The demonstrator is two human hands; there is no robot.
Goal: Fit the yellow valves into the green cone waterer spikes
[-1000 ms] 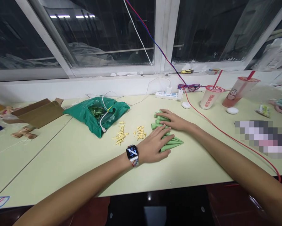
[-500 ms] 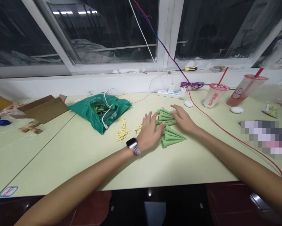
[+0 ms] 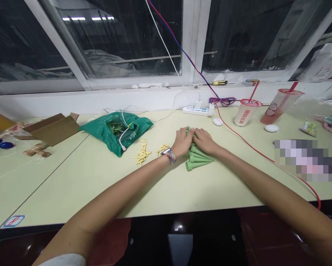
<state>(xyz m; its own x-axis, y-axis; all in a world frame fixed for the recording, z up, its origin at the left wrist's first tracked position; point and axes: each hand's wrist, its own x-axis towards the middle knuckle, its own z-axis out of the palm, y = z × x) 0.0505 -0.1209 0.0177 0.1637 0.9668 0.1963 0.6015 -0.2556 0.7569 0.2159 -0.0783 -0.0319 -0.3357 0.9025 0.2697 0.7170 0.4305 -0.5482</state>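
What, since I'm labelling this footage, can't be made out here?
Head view: how many green cones there are; left hand and right hand cover some.
Head view: how much the green bag holds; its sides hide it.
Head view: the item at right, masked by pixelation.

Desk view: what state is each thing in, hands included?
Cones, on their sides, partly covered
Left hand, over cones, hold unclear
Right hand, over cones, hold unclear
Yellow pegs, loose, in two piles
Bag, open, green pieces inside
Cardboard, folded
Cups, lidded, straws in
Power strip, holding plugs
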